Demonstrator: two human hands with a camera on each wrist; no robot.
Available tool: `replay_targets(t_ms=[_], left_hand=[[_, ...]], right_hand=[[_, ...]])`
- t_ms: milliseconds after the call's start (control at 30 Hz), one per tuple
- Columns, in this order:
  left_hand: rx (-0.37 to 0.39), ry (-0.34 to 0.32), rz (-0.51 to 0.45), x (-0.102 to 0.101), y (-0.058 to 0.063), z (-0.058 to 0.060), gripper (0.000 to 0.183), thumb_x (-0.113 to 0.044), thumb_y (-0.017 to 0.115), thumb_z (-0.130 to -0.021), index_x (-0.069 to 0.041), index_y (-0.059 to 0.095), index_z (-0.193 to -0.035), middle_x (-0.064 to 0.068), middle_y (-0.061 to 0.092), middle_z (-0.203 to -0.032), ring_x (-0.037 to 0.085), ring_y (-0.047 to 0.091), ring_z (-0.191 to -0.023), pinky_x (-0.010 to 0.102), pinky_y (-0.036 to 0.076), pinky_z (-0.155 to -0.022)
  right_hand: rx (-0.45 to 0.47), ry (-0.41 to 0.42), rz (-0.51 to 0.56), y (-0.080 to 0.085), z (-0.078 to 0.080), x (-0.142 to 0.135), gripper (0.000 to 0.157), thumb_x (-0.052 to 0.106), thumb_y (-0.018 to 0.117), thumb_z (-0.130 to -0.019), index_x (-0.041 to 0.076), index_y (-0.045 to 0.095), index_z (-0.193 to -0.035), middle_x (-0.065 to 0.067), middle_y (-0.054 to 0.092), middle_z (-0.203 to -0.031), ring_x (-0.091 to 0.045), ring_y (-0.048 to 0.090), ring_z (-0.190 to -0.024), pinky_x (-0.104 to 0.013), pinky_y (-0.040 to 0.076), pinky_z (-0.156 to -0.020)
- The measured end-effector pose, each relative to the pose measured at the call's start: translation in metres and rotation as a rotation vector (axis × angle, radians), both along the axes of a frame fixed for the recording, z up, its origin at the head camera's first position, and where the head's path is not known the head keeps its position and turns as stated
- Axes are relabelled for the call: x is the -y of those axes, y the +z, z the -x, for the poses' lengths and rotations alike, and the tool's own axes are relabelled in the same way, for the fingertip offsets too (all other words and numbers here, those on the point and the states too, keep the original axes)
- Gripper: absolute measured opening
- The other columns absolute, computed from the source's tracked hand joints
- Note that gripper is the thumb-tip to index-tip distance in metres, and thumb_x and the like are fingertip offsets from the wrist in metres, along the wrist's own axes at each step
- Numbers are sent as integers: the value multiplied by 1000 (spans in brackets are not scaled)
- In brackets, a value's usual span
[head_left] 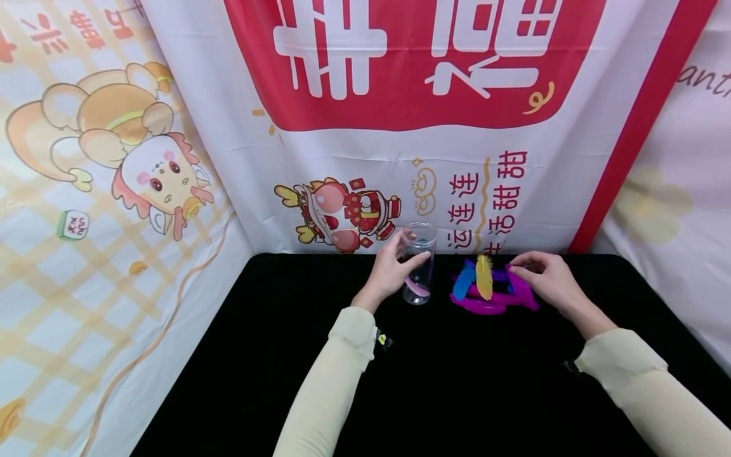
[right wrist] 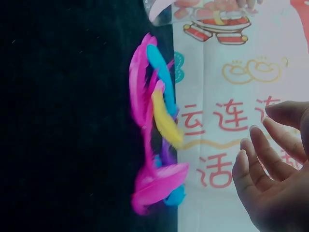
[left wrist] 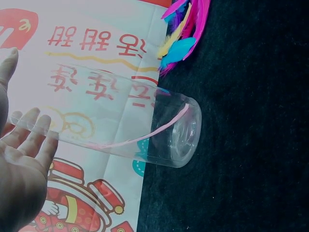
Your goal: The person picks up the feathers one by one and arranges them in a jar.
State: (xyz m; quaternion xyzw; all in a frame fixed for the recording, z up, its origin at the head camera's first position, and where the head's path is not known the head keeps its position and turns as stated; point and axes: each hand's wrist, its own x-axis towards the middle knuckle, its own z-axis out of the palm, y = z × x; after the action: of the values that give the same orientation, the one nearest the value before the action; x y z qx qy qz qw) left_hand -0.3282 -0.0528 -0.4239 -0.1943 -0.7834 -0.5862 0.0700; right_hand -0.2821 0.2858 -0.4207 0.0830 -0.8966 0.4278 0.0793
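My left hand (head_left: 387, 271) grips a tall clear jar (head_left: 424, 273) near its upper part, fingers and thumb on opposite sides. A pale pink feather (left wrist: 159, 129) lies curved inside, reaching down to the bottom. To the right of the jar lies a loose bunch of feathers: a yellow feather (head_left: 484, 278), a blue feather (head_left: 464, 280) and several magenta feathers (head_left: 482, 307), with purple among them. My right hand (head_left: 547, 278) hovers by the right end of this bunch. In the right wrist view its thumb and fingers are apart, with nothing between them.
A black cloth (head_left: 434, 381) covers the table. Behind its far edge hangs a white and red printed curtain (head_left: 457, 146), close to the jar and feathers. Another patterned curtain (head_left: 108, 266) hangs on the left side.
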Motion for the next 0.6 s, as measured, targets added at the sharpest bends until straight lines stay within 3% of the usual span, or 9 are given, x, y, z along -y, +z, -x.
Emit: replay_targets(t_ms=[200,600], left_hand=[[-27,5,-1,-2,0,0,60,-28,80,-92,-9,53,-142,7,63,-134,18,59,-129,33,46,-111],[-8,9,4,-1,0,-1,60,-30,80,-92,-13,53,-143,4,63,-134,17,58,-131,32,45,-112]], right_hand=[[49,-9,-36,-9,-1,-9,33,32,66,-102,3,70,-118,-18,69,-116,-16,62,-91,-22,51,-72],[114,-13,-55,-24,-6,-18,42,34,65,-102,-1,67,-124,-19,68,-115,-21,60,-93,-26,52,-70]])
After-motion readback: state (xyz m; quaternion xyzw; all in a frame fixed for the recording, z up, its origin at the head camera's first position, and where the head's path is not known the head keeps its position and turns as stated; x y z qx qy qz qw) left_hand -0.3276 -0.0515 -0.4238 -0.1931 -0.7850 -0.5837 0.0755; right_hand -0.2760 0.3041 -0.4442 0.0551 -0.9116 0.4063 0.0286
